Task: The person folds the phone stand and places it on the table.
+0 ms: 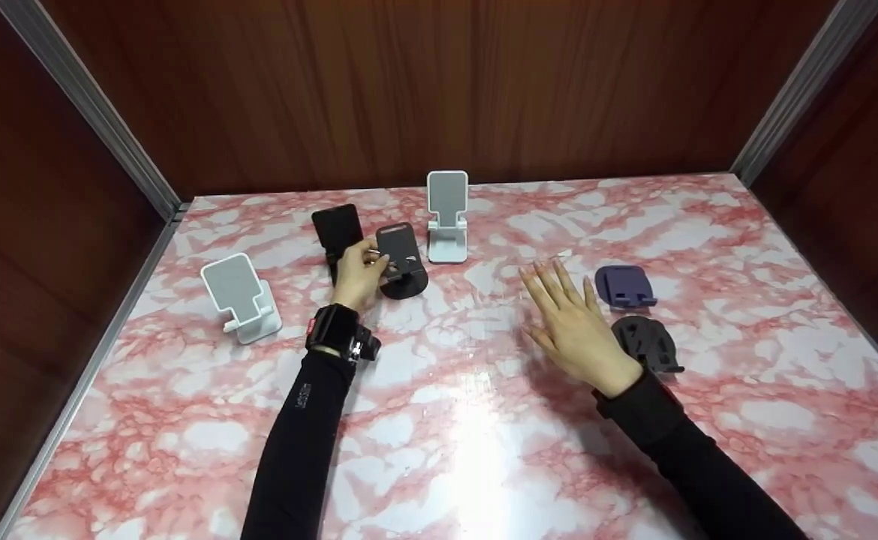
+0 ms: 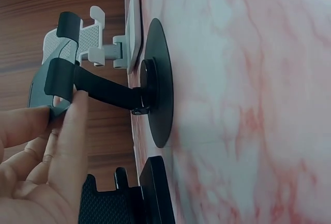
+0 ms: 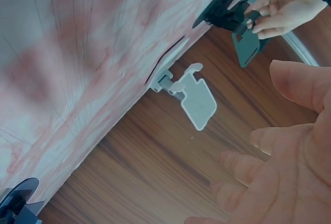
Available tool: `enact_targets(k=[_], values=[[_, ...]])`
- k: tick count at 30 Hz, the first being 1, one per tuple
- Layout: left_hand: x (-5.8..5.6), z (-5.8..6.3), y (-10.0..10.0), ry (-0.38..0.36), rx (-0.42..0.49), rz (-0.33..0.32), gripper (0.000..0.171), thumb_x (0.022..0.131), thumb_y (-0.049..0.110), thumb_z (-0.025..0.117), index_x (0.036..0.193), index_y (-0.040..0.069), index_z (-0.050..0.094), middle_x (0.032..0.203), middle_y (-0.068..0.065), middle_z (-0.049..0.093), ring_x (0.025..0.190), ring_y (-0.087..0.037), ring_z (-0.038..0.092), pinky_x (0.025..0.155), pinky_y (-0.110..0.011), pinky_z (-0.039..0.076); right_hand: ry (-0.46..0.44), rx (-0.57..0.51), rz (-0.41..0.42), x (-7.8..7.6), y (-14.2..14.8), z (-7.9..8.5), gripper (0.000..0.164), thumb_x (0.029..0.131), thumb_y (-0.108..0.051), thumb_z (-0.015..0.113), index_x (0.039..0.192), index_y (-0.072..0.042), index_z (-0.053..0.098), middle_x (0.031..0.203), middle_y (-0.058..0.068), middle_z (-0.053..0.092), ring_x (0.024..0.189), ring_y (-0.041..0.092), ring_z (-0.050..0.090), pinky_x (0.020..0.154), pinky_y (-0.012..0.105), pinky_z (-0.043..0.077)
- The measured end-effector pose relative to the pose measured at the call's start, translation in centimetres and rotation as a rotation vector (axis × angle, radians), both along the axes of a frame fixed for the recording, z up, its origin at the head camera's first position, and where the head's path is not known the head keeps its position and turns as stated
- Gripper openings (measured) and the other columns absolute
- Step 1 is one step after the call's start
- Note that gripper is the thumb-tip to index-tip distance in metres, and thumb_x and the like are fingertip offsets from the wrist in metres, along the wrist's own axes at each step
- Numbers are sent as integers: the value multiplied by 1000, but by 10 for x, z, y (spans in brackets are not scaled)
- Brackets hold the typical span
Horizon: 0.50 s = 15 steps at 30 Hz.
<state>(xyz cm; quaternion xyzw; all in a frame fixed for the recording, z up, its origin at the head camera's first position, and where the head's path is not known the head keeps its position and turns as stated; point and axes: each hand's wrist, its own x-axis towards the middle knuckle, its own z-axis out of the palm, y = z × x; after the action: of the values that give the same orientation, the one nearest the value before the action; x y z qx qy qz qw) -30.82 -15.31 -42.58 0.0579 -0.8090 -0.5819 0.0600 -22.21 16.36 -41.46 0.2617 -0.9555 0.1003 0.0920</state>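
My left hand (image 1: 360,274) pinches the edge of a black round-based phone stand (image 1: 400,251), whose plate stands raised on its arm. In the left wrist view the thumb and fingers grip the side of that plate, beside its hooks, while the round base (image 2: 159,84) rests on the table. Over the right half of the table my right hand (image 1: 578,334) is spread with straight fingers and holds nothing. Close by it lie a purple phone stand (image 1: 626,286) and a black folded phone stand (image 1: 645,343), partly hidden by the wrist.
A black phone stand (image 1: 338,227) stands just left of the gripped one. One white phone stand (image 1: 448,217) is at the back middle, another white stand (image 1: 242,298) at the left. Wooden panels (image 1: 439,90) with metal edge strips enclose the marbled table (image 1: 409,465).
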Motion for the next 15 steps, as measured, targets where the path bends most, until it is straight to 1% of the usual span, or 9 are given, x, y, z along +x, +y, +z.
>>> enact_targets(k=[4,8,11,15], values=[[2,2,1,-2,40,3,18,89,4,57,106,-3,56,88,-7,59,71,-9,62,58,-19,55,-9,-2,1,0,-1,0,67,96,-37,46,150,-16,12,156,10,10,144,32,7,112,62,9],[6,9,4,-2,83,-13,18,89,4,58,105,-3,56,86,-2,51,68,-7,55,59,-19,56,-21,-2,3,0,-1,-1,68,96,-38,46,150,-16,11,156,9,9,144,32,6,112,62,9],[10,17,6,2,125,-43,17,89,4,57,105,-3,56,85,-1,49,68,-7,56,61,-21,56,-28,0,7,-1,-2,-2,68,96,-38,45,150,-16,10,157,10,8,144,32,6,112,62,9],[17,28,11,28,129,-89,16,90,4,56,104,-4,56,85,-1,50,70,-7,61,62,-22,57,-38,-3,13,-1,-2,-3,67,97,-38,43,150,-16,9,157,10,7,144,31,4,113,61,10]])
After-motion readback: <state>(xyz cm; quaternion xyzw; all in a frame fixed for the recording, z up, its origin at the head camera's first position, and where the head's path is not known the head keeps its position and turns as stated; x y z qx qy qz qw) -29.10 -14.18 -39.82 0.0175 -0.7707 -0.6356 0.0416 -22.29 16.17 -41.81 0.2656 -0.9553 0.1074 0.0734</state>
